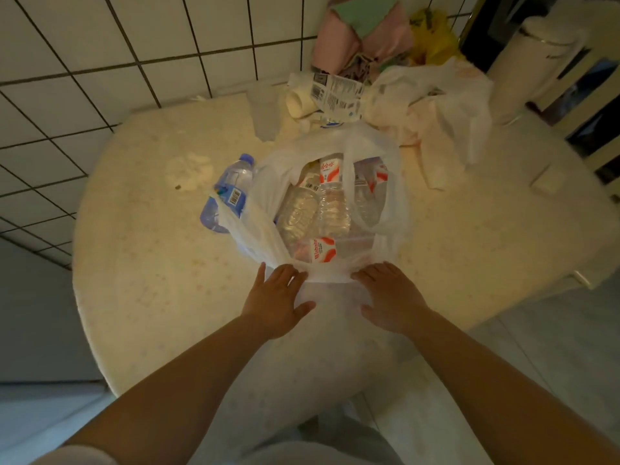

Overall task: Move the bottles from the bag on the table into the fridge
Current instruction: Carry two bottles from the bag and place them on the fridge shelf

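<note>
The white plastic bag (330,209) sits on the round table (141,263), and its mouth is wide open toward the person; both hands are at the near rim of the bag, the left hand (276,302) on the left side and the right hand (391,298) on the right side; the fingers of both hands look mostly straight and a little spread, and they lie on the thin plastic; it is not clear whether any fingertip pinches the rim; neither hand holds a bottle; the bottles (315,213) lie inside the bag, just past the fingertips and away from the person; the clear ones lie on their sides with their long way pointing from the person toward the far wall; a small bottle with a red and white label (321,250) lies nearest the rim, between the two hands and maybe a bit closer to the left one; one blue bottle (229,193) lies outside the bag, touching its left side, so the left hand is nearer to it; the fridge cannot be seen here; I think the next move is a short reach forward and down into the bag.
</note>
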